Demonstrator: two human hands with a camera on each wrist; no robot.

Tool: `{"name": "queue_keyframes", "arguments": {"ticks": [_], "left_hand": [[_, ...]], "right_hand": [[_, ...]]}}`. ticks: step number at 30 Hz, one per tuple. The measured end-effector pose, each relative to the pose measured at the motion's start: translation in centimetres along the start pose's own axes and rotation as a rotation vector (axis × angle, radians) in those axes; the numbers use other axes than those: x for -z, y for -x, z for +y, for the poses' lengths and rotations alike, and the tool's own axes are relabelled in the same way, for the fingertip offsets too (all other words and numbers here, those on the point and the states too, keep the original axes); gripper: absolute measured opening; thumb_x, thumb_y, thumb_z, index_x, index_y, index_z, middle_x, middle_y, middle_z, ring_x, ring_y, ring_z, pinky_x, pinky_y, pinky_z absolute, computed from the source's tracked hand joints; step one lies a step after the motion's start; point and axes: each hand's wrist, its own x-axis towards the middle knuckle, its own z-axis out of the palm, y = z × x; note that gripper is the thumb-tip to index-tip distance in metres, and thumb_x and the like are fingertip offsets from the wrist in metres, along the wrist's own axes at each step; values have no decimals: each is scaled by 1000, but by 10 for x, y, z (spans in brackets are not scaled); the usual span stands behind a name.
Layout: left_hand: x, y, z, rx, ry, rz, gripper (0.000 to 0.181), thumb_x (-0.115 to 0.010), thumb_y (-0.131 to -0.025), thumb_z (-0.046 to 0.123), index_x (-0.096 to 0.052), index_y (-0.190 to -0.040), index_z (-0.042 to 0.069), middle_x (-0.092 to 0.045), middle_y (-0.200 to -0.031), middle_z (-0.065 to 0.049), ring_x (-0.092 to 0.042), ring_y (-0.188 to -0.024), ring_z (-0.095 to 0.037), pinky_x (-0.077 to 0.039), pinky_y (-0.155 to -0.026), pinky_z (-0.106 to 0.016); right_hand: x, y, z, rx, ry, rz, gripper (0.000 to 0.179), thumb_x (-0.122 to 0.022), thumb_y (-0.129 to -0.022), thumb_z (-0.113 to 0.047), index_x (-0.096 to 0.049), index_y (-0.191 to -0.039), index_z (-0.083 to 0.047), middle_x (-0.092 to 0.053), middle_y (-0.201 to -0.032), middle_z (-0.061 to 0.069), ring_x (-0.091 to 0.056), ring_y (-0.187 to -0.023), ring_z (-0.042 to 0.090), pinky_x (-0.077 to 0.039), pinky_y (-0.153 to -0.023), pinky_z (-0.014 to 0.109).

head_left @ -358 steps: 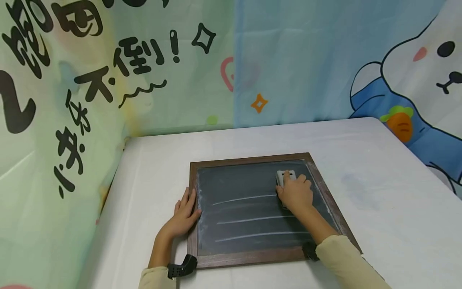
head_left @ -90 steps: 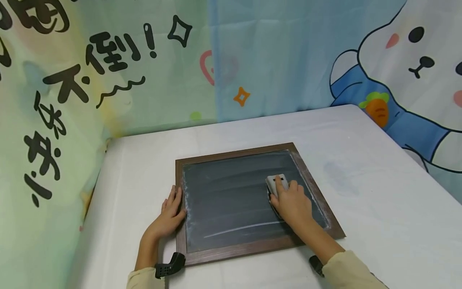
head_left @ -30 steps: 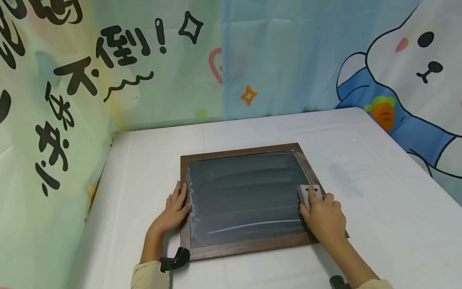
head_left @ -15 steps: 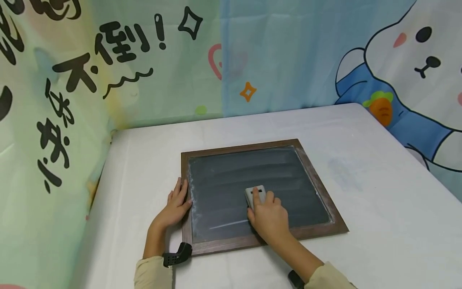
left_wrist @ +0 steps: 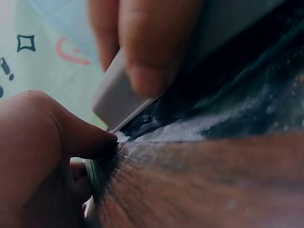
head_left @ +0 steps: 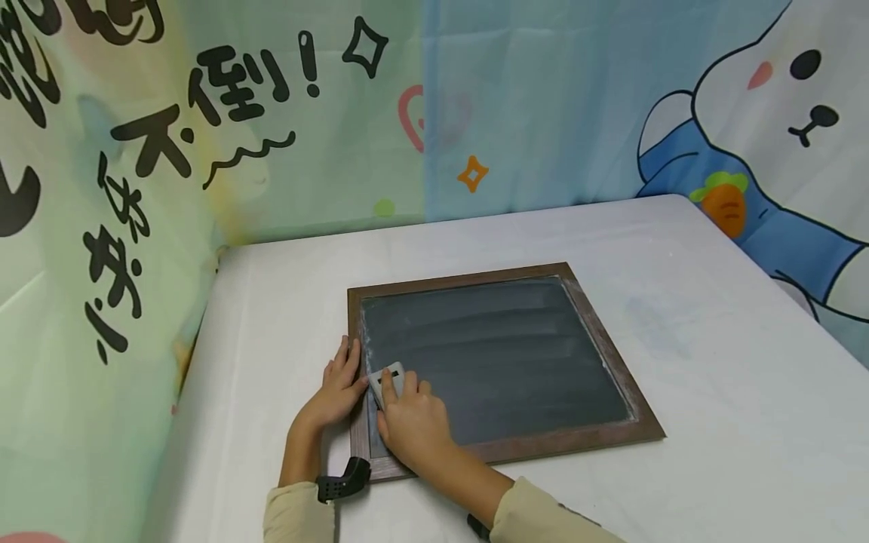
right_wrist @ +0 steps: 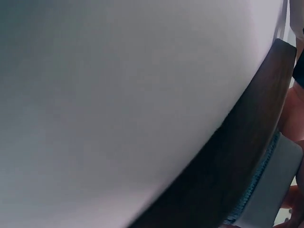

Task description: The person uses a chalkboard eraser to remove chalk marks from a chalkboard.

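A chalkboard (head_left: 502,354) in a brown wooden frame (head_left: 570,440) lies flat, its dark surface faintly smeared. My right hand (head_left: 417,422) grips a pale grey chalkboard eraser (head_left: 397,371) at the board's left side, index finger laid along its top. In the right wrist view, blue felt (right_wrist: 256,180) shows under the eraser (right_wrist: 278,187), beside the frame. My left hand (head_left: 336,392) rests on the frame's left edge with fingers extended. The left wrist view has its thumb (left_wrist: 71,128) close by the eraser's corner (left_wrist: 118,97); whether they touch, I cannot tell. Chalk dust (left_wrist: 190,128) lines the frame's inner edge.
The board lies on a table with a white cloth (head_left: 713,377). Behind and to the left hang printed curtains (head_left: 543,98) with lettering and a cartoon animal. Black wrist cameras (head_left: 345,480) sit by both sleeves; the right one is partly hidden.
Three chalk lines showed at first, later only the lowest; now none is visible. Over the last second my right hand has swept the eraser from the right edge to the left. My left hand stayed put.
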Motion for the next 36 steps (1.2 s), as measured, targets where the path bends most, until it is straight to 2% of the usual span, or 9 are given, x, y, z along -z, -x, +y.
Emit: {"name": "queue_keyframes", "arguments": {"ticks": [8,13,19,24,30,36], "left_hand": [[0,1,4,-5,29,8,59,-35,-90,3,-11,-143,-7,2,-150,-28,5,-136,-47,1,-107,-61],[0,5,5,8,26,11,59,-34,-90,3,-10,-143,-7,3,-150,-27,5,-136,-46,2,-107,-60],[-2,6,4,-36,11,19,60,-34,-88,1,-10,-142,-11,4,-148,-31,4,-135,-49,3,-107,-60],[-3,5,4,-43,12,1,59,-35,-91,3,-8,-142,-9,7,-148,-30,6,-135,-49,4,-106,-61],[-2,6,5,-49,16,-19,59,-34,-92,3,-5,-142,-9,9,-149,-29,9,-136,-47,6,-106,-60],[-1,9,5,-45,22,-35,59,-34,-94,4,-4,-143,-8,11,-148,-29,11,-135,-48,7,-106,-60]], "right_hand": [[2,-4,-9,15,48,-27,54,-67,-77,-43,-61,-121,-11,-56,-88,13,-50,-59,14,-40,-39,20],[3,-3,-8,2,2,-58,54,-65,-79,-44,-60,-122,-13,-56,-88,12,-49,-58,13,-40,-39,21],[5,-1,-2,-2,-32,-83,54,-63,-80,-45,-58,-124,-16,-56,-88,10,-48,-59,13,-39,-38,21],[6,1,11,-30,-94,-131,53,-63,-81,-43,-57,-127,-17,-55,-87,10,-46,-58,13,-34,-37,21],[5,11,35,-70,-143,-147,52,-62,-83,-42,-55,-128,-18,-54,-86,11,-44,-58,14,-30,-36,21],[4,24,67,-103,-135,-116,51,-63,-82,-41,-57,-126,-16,-54,-85,13,-48,-60,17,-33,-35,22]]}}
